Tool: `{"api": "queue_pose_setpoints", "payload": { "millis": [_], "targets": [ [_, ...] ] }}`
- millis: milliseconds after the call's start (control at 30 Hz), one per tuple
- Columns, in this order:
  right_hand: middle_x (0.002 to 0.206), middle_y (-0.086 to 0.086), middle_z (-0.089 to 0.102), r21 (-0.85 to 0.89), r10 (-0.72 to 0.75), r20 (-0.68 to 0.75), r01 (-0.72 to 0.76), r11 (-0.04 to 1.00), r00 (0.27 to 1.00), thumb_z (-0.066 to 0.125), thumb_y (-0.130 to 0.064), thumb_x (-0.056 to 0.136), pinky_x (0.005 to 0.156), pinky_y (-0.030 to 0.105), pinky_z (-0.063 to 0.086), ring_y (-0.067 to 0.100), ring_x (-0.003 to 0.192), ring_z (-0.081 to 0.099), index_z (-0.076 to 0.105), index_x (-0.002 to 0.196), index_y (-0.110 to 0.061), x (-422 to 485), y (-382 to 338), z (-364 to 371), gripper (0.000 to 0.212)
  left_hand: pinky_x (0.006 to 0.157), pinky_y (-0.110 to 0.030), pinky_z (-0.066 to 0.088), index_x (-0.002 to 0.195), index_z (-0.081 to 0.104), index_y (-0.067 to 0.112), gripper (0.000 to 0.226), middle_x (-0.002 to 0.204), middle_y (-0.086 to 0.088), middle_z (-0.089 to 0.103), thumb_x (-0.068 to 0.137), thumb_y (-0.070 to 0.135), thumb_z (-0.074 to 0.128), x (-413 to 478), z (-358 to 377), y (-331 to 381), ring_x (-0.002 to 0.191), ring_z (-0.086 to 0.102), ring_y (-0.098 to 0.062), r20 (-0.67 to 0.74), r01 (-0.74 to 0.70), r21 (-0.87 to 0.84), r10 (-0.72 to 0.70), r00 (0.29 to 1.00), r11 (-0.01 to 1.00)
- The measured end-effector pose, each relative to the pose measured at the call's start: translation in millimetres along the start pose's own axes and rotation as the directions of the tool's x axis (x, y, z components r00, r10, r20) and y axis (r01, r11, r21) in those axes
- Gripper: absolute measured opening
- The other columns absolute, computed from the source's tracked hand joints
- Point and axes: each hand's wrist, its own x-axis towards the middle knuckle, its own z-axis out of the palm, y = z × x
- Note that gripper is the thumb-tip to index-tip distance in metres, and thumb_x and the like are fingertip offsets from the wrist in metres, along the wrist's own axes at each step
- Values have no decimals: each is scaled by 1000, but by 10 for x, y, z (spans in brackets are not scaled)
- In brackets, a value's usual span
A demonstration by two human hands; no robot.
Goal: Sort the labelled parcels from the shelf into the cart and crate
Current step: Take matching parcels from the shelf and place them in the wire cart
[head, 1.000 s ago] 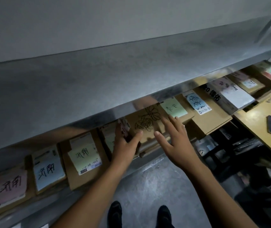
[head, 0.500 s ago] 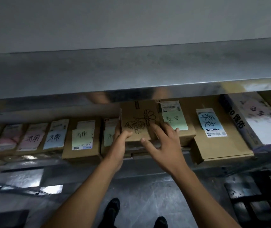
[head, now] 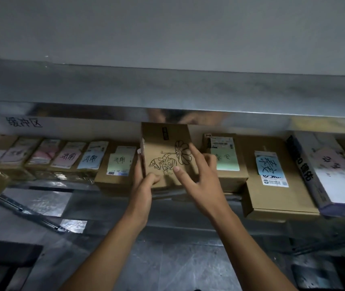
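Gripping drawn-on cardboard parcel (head: pixel 163 148) by its left edge: left hand (head: pixel 141 192) | right hand (head: pixel 203 185): fingers straight, spread, touching parcel's right side | parcel at shelf (head: pixel 96 206) front edge, between yellow-green-labelled parcel (head: pixel 121 162) and mint-labelled parcel (head: pixel 227 158)

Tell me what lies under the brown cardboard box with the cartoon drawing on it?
Only the edge of a flat brown cardboard parcel shows beneath the brown cartoon-drawing cardboard box. The box, the gripping left hand and the touching right hand cover the rest.
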Motion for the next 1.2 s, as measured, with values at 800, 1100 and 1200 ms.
{"api": "queue_pose_setpoints", "payload": {
  "millis": [800, 1100, 1200],
  "targets": [
    [130, -12, 26, -54, -79, 322, 102, 993, 944, 52, -89, 68, 109, 29, 36, 11, 125, 38, 36, 151, -49, -1039, -1419, 2798, 94, 109, -40, 49, 115, 63, 64, 38, 157, 1, 35, 79, 54, 69, -1089, -3357, -46, 137, 51, -13, -373, -51, -178, -20, 928, 983],
    [136, -10, 28, -8, -160, 553, 196, 981, 818, 47, -88, 69, 114, 33, 37, 7, 126, 36, 32, 155, -47, -1129, -1937, 3813, 97, 108, -48, 51, 123, 29, 80, 87, 156, 6, 48, 63, 58, 88, -1481, -4423, -31, 130, 59, -15, -506, -72, -238, -61, 860, 969],
    [133, -10, 29, 22, -214, 598, 251, 968, 773, 46, -87, 70, 104, 24, 37, -6, 118, 39, 30, 149, -56, -1063, -2102, 4088, 86, 107, -48, 52, 140, 32, 68, 97, 158, 8, 45, 63, 63, 89, -1503, -4689, -44, 134, 55, -15, -551, -117, -209, -18, 835, 971]
  ]
}}
